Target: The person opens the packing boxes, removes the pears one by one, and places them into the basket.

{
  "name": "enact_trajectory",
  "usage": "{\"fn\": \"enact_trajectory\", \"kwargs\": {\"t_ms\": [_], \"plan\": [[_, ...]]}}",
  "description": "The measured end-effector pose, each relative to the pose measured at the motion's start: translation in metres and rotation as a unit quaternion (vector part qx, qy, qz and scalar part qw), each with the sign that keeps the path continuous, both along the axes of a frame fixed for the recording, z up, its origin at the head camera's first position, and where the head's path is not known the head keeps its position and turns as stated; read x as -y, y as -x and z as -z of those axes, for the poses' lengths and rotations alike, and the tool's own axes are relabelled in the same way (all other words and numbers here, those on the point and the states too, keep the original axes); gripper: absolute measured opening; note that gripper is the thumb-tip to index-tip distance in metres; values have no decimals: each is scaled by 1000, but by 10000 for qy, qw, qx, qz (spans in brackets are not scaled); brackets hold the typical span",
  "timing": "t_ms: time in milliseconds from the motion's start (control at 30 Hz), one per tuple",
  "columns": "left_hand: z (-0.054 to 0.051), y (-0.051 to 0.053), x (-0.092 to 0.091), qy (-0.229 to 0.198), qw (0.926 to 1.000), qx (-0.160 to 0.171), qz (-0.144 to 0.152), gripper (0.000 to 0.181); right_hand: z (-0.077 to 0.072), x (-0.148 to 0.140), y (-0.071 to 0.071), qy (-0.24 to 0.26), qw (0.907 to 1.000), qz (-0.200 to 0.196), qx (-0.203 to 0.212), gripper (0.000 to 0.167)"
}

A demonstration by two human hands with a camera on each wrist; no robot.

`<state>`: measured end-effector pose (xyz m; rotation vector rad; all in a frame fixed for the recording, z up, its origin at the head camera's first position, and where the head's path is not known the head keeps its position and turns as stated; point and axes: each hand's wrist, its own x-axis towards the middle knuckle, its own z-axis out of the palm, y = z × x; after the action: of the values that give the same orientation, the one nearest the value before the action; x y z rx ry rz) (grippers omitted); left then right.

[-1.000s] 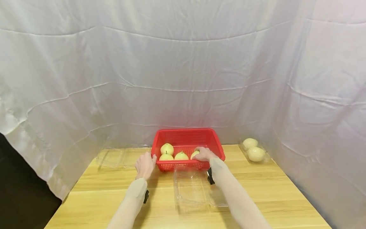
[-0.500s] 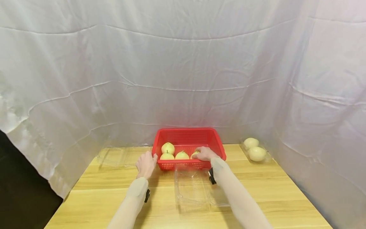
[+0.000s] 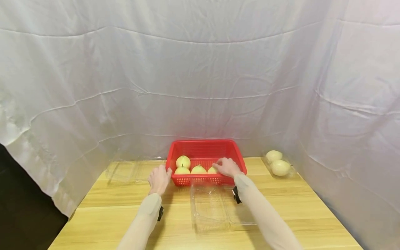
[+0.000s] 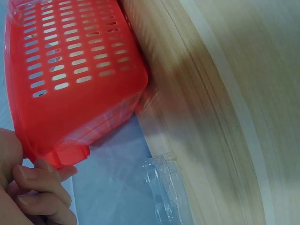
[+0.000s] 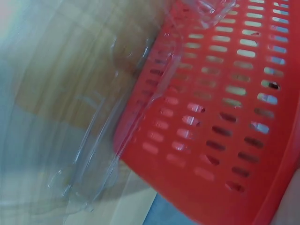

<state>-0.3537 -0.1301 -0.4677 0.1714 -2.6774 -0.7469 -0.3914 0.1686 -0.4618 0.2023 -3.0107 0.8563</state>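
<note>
Red basket (image 3: 204, 149): likely light, springy plastic; hold by rim | Clear container (image 3: 208, 205), on basket's near side: probably flimsy; lift by edges | Left hand (image 3: 158, 179): curled round basket's left rim | Right hand (image 3: 228, 167): fingers bent at pear, grip unclear | Pear (image 3: 212, 170), inside basket's near-right: likely firm, bruisable; cup widest part

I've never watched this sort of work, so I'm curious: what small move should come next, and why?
Probably the right hand should take a firm grip on the rightmost pear in the red basket: its fingers are at that pear, the left hand holds the basket's rim, and an open clear container sits in front.
</note>
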Motion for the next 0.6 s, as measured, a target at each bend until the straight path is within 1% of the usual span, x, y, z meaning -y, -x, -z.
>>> {"fn": "enact_trajectory", "kwargs": {"t_ms": [167, 333, 433, 600], "plan": [[-1, 0, 0, -35, 10000, -17, -2, 31, -2, -8, -5, 101, 9996, 53, -265, 42], [-1, 0, 0, -33, 10000, -20, -12, 31, -3, -16, -13, 72, 9969, 127, -775, 27], [0, 0, 0, -14, 10000, -1, -13, 31, -1, -23, -19, -75, 9928, 123, -1191, 21], [-1, 0, -1, -23, 10000, -15, 10, 31, 1, -33, -29, -164, 9832, 64, -1815, 18]]}}
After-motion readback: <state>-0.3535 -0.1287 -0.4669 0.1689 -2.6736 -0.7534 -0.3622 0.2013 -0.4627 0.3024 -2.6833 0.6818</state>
